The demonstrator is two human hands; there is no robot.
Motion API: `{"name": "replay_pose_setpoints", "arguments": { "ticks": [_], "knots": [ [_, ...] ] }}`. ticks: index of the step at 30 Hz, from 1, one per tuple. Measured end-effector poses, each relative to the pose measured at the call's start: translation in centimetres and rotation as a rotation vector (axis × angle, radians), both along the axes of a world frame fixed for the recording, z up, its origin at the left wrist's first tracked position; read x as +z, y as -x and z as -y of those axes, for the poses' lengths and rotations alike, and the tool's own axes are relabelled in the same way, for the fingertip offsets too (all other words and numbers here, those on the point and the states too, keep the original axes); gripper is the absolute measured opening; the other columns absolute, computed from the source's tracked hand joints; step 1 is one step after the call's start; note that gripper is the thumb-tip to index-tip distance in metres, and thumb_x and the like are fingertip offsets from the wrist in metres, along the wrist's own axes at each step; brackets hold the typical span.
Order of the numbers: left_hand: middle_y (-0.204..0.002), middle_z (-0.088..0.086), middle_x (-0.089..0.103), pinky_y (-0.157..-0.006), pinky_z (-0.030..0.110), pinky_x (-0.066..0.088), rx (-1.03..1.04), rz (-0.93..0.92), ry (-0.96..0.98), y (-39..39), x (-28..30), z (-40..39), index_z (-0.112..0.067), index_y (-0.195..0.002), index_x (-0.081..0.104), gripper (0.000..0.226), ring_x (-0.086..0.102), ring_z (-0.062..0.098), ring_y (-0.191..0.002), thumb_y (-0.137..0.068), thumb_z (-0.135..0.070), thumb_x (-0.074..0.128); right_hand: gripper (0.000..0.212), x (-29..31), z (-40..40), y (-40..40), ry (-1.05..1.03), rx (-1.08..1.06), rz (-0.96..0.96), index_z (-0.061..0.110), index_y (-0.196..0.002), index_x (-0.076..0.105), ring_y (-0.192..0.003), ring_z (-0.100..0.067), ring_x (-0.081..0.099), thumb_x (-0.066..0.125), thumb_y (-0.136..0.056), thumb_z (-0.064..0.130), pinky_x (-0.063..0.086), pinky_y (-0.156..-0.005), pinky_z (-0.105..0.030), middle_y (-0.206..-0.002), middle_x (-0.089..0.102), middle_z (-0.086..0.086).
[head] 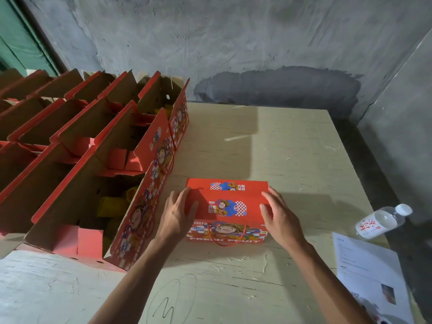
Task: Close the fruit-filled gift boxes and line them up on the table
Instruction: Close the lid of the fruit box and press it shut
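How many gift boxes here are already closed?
1: the red cardboard gift box at table centre, between both hands. The open boxes stand left; more may lie outside the frame.

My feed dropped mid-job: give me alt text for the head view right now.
Both hands, left hand and right hand, press the sides of a closed red gift box on the table. Rows of open boxes stand to its left; a water bottle and papers lie right.

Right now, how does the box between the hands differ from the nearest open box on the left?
The closed box has its lid flaps folded flat on top; the nearest open box has flaps standing up, showing yellow-wrapped contents. The closed box stands alone mid-table with the left hand and right hand at its ends; the open box sits untouched in a row. Both share the red cartoon print.
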State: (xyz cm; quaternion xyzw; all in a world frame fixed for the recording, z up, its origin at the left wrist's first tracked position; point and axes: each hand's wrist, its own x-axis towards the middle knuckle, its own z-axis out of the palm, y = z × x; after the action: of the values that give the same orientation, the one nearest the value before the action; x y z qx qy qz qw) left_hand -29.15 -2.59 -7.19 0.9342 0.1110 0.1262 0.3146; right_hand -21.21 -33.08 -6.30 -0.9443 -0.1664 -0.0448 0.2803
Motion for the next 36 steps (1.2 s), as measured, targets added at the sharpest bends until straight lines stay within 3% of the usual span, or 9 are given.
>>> {"name": "replay_pose_setpoints", "arguments": {
  "ticks": [4,10,14,20,23,24,27,31,36],
  "knots": [
    [-0.120,0.010,0.044,-0.087,0.047,0.058,0.016,0.010,-0.010,-0.4,-0.1,0.4,-0.015,-0.138,0.054,0.055,0.054,0.030,-0.105,-0.099,-0.053,0.058,0.038,-0.4,-0.6,-0.5,-0.021,-0.011,-0.008,0.012,-0.138,0.056,-0.131,-0.018,0.059,0.052,-0.106,0.032,0.057,-0.090,-0.037,-0.160,0.042,0.002],
    [-0.127,0.000,0.040,-0.085,0.041,0.060,0.038,0.109,0.196,-0.5,-0.6,0.7,-0.023,-0.117,0.059,0.032,0.054,0.021,-0.109,-0.103,-0.050,0.052,0.027,-0.4,-0.5,-0.7,-0.043,-0.020,0.034,0.015,-0.118,0.061,-0.111,-0.020,0.069,0.056,-0.104,0.038,0.057,-0.075,-0.034,-0.157,0.047,0.003],
    [-0.123,-0.009,0.041,-0.075,0.030,0.058,0.048,0.176,0.246,-0.2,-1.2,0.7,-0.036,-0.105,0.053,0.019,0.057,-0.003,-0.102,-0.103,-0.055,0.047,0.020,-0.6,-0.9,-0.4,-0.066,-0.031,0.088,0.014,-0.106,0.062,-0.103,-0.019,0.071,0.054,-0.106,0.033,0.055,-0.070,-0.031,-0.155,0.049,0.003],
    [-0.122,-0.002,0.044,-0.088,0.043,0.058,0.105,0.155,0.333,-0.6,-2.2,1.3,-0.040,-0.099,0.052,0.013,0.057,0.015,-0.107,-0.109,-0.035,0.046,0.026,-0.6,-1.4,-1.3,-0.047,-0.010,0.073,0.011,-0.106,0.062,-0.105,-0.017,0.070,0.046,-0.108,0.032,0.050,-0.070,-0.027,-0.156,0.047,0.007],
    [-0.134,-0.001,0.043,-0.091,0.025,0.053,0.051,0.121,0.260,-0.8,-1.7,1.4,-0.038,-0.100,0.056,0.016,0.055,0.022,-0.117,-0.109,-0.031,0.045,0.025,-0.6,-1.6,-1.7,-0.028,-0.009,0.037,0.011,-0.107,0.063,-0.114,-0.017,0.066,0.046,-0.108,0.029,0.052,-0.076,-0.030,-0.157,0.047,0.004],
    [-0.141,0.003,0.043,-0.098,0.026,0.050,0.033,0.125,0.191,-0.9,-1.6,1.3,-0.031,-0.104,0.058,0.016,0.050,0.025,-0.125,-0.110,-0.030,0.043,0.024,-0.6,-1.8,-1.7,-0.036,-0.002,0.032,0.009,-0.106,0.064,-0.118,-0.019,0.065,0.047,-0.108,0.026,0.054,-0.081,-0.032,-0.156,0.049,0.001],
    [-0.139,0.013,0.054,-0.114,0.050,0.033,-0.008,0.188,-0.168,-1.6,-1.4,2.2,-0.017,-0.108,0.064,0.024,0.048,0.029,-0.128,-0.107,-0.025,0.042,0.013,-0.1,-2.4,-1.6,-0.014,0.031,0.191,0.001,-0.096,0.069,-0.121,-0.033,0.064,0.059,-0.101,0.006,0.052,-0.097,-0.047,-0.138,0.064,-0.014],
    [-0.104,-0.001,0.059,-0.093,0.040,0.039,-0.065,0.155,-0.258,-2.2,-0.7,5.5,-0.022,-0.112,0.067,0.020,0.050,0.022,-0.093,-0.104,-0.029,0.051,0.010,0.2,-3.6,-1.3,0.097,0.040,0.304,0.007,-0.092,0.069,-0.090,-0.032,0.063,0.062,-0.099,0.006,0.049,-0.086,-0.045,-0.101,0.068,-0.007],
    [-0.100,-0.003,0.057,-0.084,0.039,0.039,-0.076,0.123,-0.348,-2.9,-0.6,5.6,-0.023,-0.106,0.063,0.016,0.048,0.022,-0.090,-0.106,-0.031,0.050,0.012,-0.5,-4.4,-0.5,0.026,0.017,0.310,0.008,-0.094,0.070,-0.086,-0.028,0.059,0.061,-0.101,0.011,0.048,-0.078,-0.042,-0.096,0.066,-0.004]
  ]
}}
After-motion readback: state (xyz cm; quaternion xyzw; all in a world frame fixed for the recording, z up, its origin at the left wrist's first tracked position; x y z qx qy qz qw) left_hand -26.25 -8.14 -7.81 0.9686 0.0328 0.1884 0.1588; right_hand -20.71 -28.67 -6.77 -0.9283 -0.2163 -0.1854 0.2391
